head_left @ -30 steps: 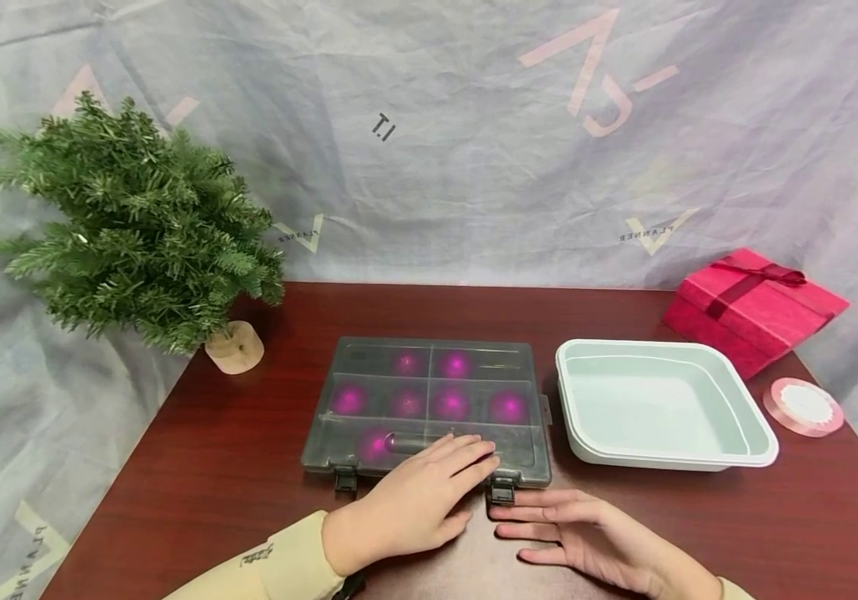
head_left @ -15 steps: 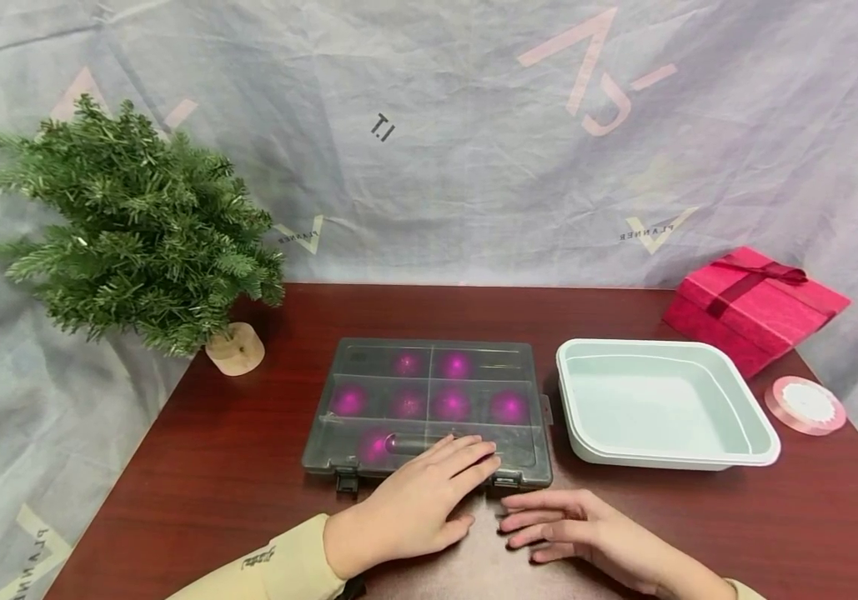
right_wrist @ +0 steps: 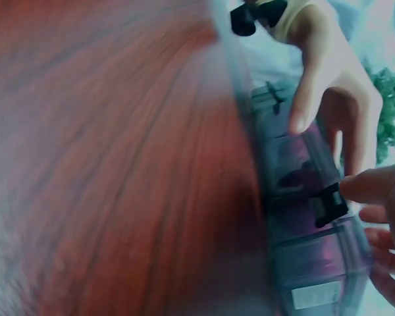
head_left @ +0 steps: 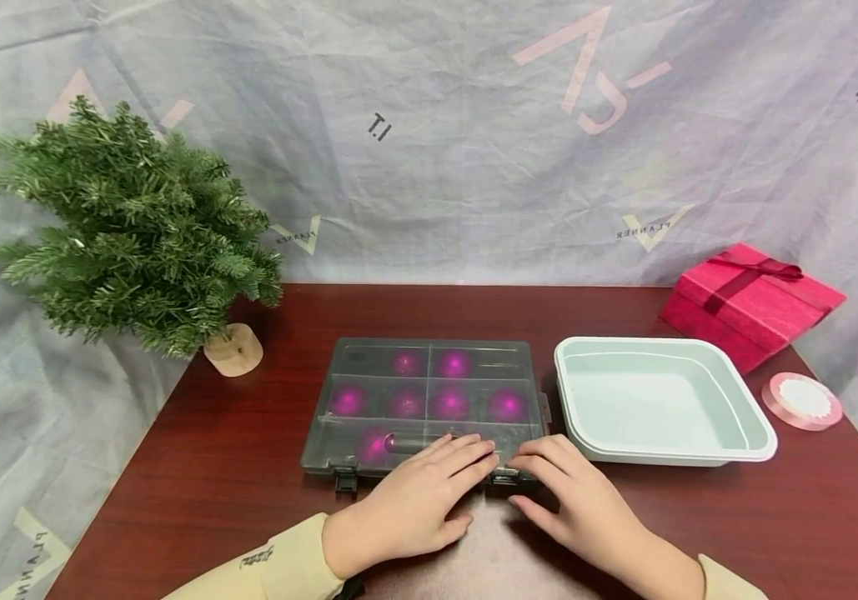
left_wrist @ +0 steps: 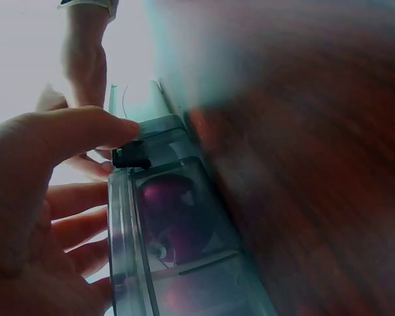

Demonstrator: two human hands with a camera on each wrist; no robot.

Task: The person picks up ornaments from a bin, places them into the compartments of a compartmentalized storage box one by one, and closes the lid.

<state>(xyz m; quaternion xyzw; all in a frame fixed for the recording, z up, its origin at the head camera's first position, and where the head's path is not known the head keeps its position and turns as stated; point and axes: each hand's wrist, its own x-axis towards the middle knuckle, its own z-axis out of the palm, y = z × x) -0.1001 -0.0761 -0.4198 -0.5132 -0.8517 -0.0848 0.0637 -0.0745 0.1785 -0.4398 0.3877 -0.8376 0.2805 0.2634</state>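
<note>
In the head view a grey see-through compartment box (head_left: 372,362) lies closed on the table, with several magenta balls (head_left: 451,403) inside. My left hand (head_left: 413,500) rests on the front of its lid with fingers extended. At the front right corner is my right hand (head_left: 586,500), its bent fingertips on the lid's edge and thumb spread below. The right wrist view has the thumb (right_wrist: 368,186) touching a black latch (right_wrist: 329,205). Another black latch (head_left: 346,481), at the front left, hangs down. My right fingers partly cover the right latch in the head view.
A pale green plastic tub (head_left: 661,408) stands just right of the box. Behind it is a red gift box (head_left: 747,304) with a ribbon, beside a pink ribbon roll (head_left: 802,402). A small artificial fir tree (head_left: 136,233) stands at the left.
The right latch has swung up against the box's front edge. My right hand dropped back a little, then moved up onto the lid's right front corner. My left hand stays in place.
</note>
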